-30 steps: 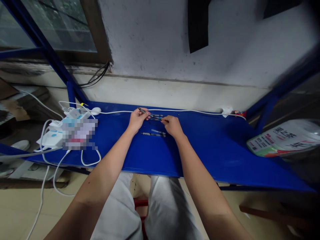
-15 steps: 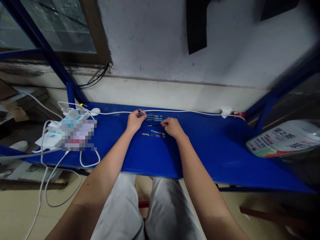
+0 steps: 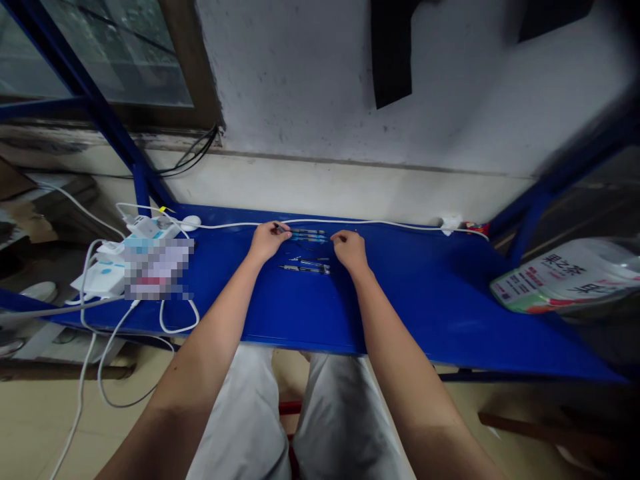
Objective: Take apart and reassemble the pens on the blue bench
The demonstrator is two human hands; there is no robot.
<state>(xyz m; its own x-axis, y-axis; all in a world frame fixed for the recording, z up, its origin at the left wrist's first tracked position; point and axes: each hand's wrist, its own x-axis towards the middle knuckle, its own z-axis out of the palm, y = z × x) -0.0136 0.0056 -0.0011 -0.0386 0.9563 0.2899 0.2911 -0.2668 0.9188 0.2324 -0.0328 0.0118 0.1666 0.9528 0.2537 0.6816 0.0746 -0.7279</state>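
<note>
Several pens (image 3: 309,235) lie side by side near the back of the blue table (image 3: 425,293). At their left end my left hand (image 3: 269,240) is closed in a pinch on a dark pen-like piece. My right hand (image 3: 350,249) is closed at their right end, its fingertips together; whether anything small is between them I cannot make out. Nearer the front lie a grey and black pen (image 3: 305,269) and, just behind it, a clear, thin pen part (image 3: 313,262) with a small slim piece beside it.
Power strips (image 3: 103,273) with white cables and a blurred-out object sit at the left. A white cable (image 3: 350,222) runs along the back edge. On the right a large labelled bottle (image 3: 565,277) lies near the table's edge.
My right hand has moved slightly back and to the right, to the ends of the pens. The slim piece that was by its fingers now lies nearer the front pens. My left hand has shifted slightly left.
</note>
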